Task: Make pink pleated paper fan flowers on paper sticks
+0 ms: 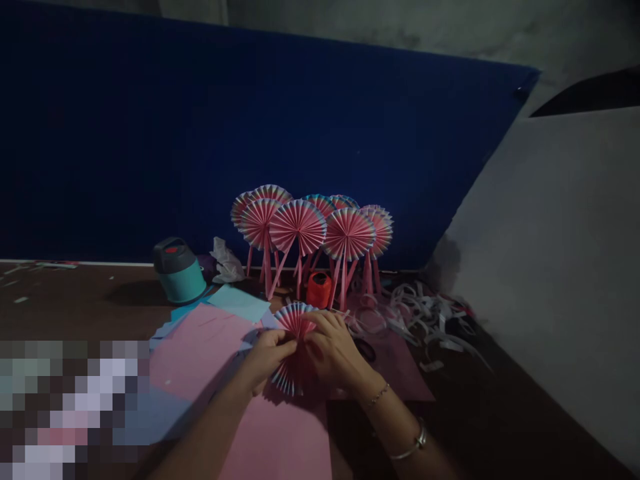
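Note:
Between my two hands is a pleated paper fan (289,381), spread into a round rosette with pink folds and pale blue edges. My left hand (267,353) pinches its left side, thumb and fingers together near the middle. On the right, my right hand (333,343) lies over the fan with bent fingers on its folds, hiding much of that side. Pink paper sheets (285,440) lie beneath the fan. Just beyond it stand several finished-looking paper fans (299,228) on pink sticks, and a red spool of thread (319,290).
A teal container with a dark lid (180,273) stands at the left, beside a crumpled clear plastic bag (227,260). Curled white paper strips (435,317) are heaped at the right. A blue board (250,120) rises behind, and a pale wall (560,253) bounds the right.

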{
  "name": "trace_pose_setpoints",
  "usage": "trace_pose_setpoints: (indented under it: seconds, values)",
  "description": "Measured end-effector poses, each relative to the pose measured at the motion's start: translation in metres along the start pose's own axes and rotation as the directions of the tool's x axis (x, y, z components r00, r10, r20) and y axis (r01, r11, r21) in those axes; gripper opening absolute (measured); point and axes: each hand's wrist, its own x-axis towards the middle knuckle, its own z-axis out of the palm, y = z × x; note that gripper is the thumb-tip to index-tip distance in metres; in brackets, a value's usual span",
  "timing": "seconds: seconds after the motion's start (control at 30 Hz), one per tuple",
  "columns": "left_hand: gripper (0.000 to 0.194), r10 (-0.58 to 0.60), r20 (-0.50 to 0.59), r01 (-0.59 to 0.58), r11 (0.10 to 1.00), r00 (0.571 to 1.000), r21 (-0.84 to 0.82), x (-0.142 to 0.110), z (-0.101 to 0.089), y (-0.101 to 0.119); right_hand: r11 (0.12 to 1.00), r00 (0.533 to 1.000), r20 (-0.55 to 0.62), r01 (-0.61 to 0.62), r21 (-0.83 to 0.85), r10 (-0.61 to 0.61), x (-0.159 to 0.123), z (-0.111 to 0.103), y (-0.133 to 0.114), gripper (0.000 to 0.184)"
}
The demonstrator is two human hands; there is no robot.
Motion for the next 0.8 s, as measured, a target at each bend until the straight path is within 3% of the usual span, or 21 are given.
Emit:
trace_pose_setpoints:
  seconds: [0.67,0.8]
  values:
    - [0.036,-0.043,0.058,0.046,0.998,0.997,-0.050,0.003,-0.014,0.009,0.996,0.994,-0.057,-0.092,0.011,0.093,-0.008,-0.012,0.027,0.010]
    - [0.037,-0.002,-0.023,-0.001,0.995,1.000,-0.104,0.006,-0.015,0.007,0.970,0.960,-0.180,-0.185,0.158,0.212,-0.010,-0.010,0.036,0.012]
